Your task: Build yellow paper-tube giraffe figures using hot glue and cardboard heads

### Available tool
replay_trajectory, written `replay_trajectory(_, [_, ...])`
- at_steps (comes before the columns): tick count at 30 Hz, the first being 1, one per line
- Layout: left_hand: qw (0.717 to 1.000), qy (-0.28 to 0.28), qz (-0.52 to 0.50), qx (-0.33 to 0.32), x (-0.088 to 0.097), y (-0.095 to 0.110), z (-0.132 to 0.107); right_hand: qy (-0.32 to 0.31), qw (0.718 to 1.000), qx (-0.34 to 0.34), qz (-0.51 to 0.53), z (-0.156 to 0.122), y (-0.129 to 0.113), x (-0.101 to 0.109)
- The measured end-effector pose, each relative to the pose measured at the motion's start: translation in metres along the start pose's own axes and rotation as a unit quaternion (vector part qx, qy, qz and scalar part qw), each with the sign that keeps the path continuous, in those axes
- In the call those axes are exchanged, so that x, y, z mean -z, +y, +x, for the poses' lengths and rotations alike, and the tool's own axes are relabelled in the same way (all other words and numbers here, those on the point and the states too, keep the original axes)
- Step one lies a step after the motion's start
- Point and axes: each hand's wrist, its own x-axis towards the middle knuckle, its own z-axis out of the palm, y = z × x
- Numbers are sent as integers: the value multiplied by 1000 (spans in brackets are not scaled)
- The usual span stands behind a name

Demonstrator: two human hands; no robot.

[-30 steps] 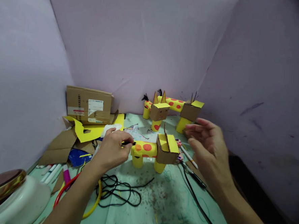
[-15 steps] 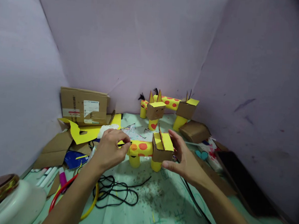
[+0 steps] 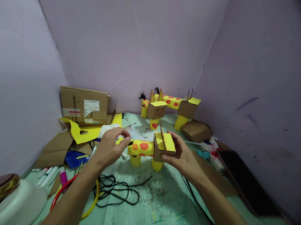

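Observation:
A small toy giraffe [image 3: 143, 147] stands upright before me, with a yellow tube body, orange-red spots and yellow tube legs. Its boxy cardboard head [image 3: 160, 155] has a yellow paper top and a thin brown strip sticking up. My right hand [image 3: 182, 155] is closed round the right side of this head, thumb in front and fingers behind. At the rear end, my left hand [image 3: 114, 146] has thumb and forefinger pinched together beside a short black string tail [image 3: 131, 143]. Most of whatever lies between those fingertips is hidden.
Two similar cardboard animals [image 3: 157, 111] stand at the back. A flattened carton [image 3: 84, 106] and yellow paper [image 3: 80, 135] lie left. Tangled black cord [image 3: 117, 192] lies in front. A dark phone-like slab [image 3: 248, 183] rests right; a white jar [image 3: 20, 203] stands near left.
My right hand has closed in on the cardboard head, which it was spread beside. The left fingertips have shifted slightly up and left at the tail, and the black strand no longer shows across them.

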Motion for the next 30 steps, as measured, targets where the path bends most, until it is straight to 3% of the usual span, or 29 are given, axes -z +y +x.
replay_trajectory(6, [994, 51, -52, 77, 18, -13, 3, 1, 1000, -8, 7, -1, -1, 0])
replay_trajectory(13, [989, 97, -40, 100, 30, -22, 5, 0, 1000, -14, -2, 0, -2, 1])
replay_trajectory(21, [997, 31, -14, 63, 23, -6, 0, -3, 1000, -9, -8, 1, 1, 2])
replay_trajectory(30, [1000, 12, -26, -5, 2, -3, -1, -4, 1000, -11, 19, -1, -1, 1])
